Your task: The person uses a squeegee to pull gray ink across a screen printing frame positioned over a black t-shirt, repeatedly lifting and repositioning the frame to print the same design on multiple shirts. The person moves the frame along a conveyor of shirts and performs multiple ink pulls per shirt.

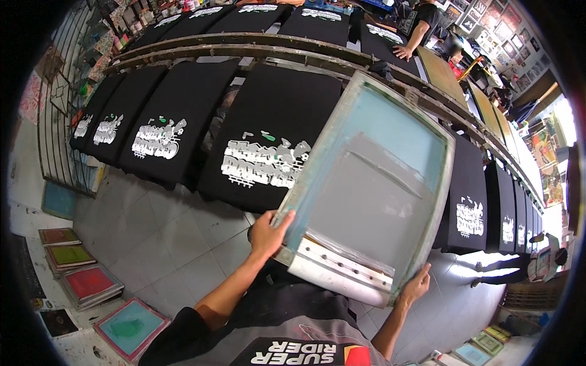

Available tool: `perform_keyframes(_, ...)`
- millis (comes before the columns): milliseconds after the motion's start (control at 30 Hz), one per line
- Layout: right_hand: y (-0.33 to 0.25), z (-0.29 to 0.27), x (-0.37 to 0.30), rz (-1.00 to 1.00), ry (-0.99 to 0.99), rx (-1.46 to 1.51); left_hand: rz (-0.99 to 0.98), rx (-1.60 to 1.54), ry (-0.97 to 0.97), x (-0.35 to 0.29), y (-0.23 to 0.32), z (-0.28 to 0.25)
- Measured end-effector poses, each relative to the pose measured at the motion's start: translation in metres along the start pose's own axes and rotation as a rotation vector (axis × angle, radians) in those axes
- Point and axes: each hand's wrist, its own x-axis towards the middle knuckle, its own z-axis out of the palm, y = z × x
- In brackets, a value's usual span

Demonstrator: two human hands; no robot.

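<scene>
Between my two hands a screen printing frame (356,134) is held up at a tilt. Grey ink covers much of its pale blue mesh (403,135). A squeegee (339,273) with a row of dark bolts lies inside the frame at the end nearest me. My left hand (272,234) is closed round the frame's left edge, thumb on top. At the lower right corner my right hand (416,285) grips the other edge, its fingers partly hidden. Just left of the frame a black shirt (284,100) with a white, grey and green print lies on a board.
More printed black shirts (174,104) line the long rack to both sides. Another person's hand (403,52) rests on a shirt in the far row. Coloured screens (91,283) lean or lie at lower left, smaller ones (488,343) at lower right. Someone stands at far right (543,262).
</scene>
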Motion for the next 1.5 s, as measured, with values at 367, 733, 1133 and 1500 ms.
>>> perform_keyframes(367, 0.065, -0.112, 0.104, 0.074, 0.046, -0.006, -0.026, 0.038, -0.036, -0.086, 0.009, 0.143)
perform_keyframes(733, 0.03, -0.037, 0.17, 0.038, -0.198, 0.102, -0.045, 0.032, 0.145, -0.065, 0.016, 0.16)
perform_keyframes(1133, 0.019, 0.034, 0.231, -0.038, -0.254, 0.031, -0.093, 0.013, 0.204, -0.018, 0.026, 0.183)
perform_keyframes(1500, 0.02, 0.044, 0.26, -0.035, -0.298, 0.037, -0.087, 0.007, 0.254, -0.01, 0.043, 0.199)
